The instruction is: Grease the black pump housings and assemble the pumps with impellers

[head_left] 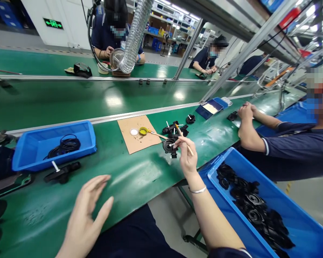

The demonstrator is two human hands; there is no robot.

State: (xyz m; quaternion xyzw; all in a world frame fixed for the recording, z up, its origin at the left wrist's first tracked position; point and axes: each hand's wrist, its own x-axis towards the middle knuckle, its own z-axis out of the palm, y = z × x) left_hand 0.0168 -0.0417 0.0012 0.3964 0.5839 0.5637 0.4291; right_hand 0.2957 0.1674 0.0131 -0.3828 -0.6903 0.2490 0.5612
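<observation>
My right hand (187, 154) is closed round a thin wooden-handled brush (190, 149) and also pinches the edge of a black round part (168, 145) with a white pin. Several more black parts (184, 130) with white pins lie just beyond it on the green bench. My left hand (87, 211) is held over the bench's near side, its thumb and fingers apart with nothing between them. A small yellow-rimmed pot (143, 131) and a white round lid (134, 132) rest on a piece of cardboard (134, 145), left of my right hand.
A blue tray (20, 161) with black rings is at left, a black part (61, 173) before it. On the right stands a large blue bin (303, 215) of black parts. A dark blue box (208, 109) sits further back. Co-workers sit opposite and at right.
</observation>
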